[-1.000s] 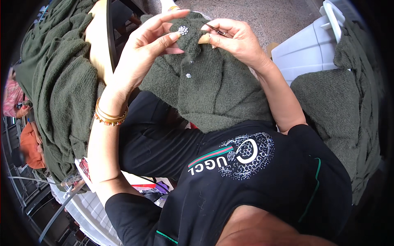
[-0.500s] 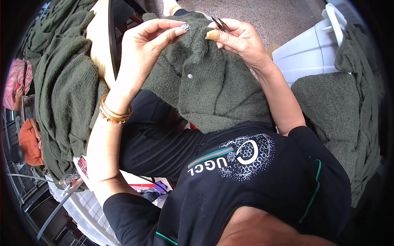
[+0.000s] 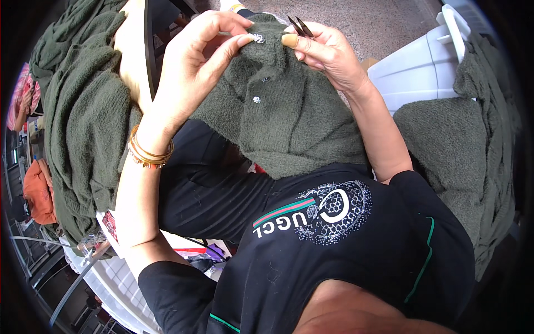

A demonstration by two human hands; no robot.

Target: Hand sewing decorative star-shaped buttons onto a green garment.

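A dark green fuzzy knit cardigan (image 3: 300, 117) lies over my lap, its upper part raised between my hands. My left hand (image 3: 203, 64), with gold bangles at the wrist, has its thumb tip at a sparkly round button (image 3: 258, 38), index finger bent above it. Two more such buttons, a lower button (image 3: 256, 99) and a middle button (image 3: 265, 79), show down the front band. My right hand (image 3: 334, 55) keeps dark thread snips (image 3: 300, 26) in its palm, points up. Its thumb, wrapped in a tan cover, presses the knit beside the button. The fingers behind the cloth are hidden.
Green knitwear (image 3: 83, 128) is heaped on a pale table (image 3: 135, 55) at left. More knitwear (image 3: 445, 156) hangs over a white plastic bin (image 3: 417, 72) at right. Another white basket (image 3: 119, 284) stands lower left. A person in pink (image 3: 25, 100) is at the far left.
The left hand has shifted slightly up, and its index finger has lifted away from the thumb. The button now shows more fully. The right hand still grips the snips.
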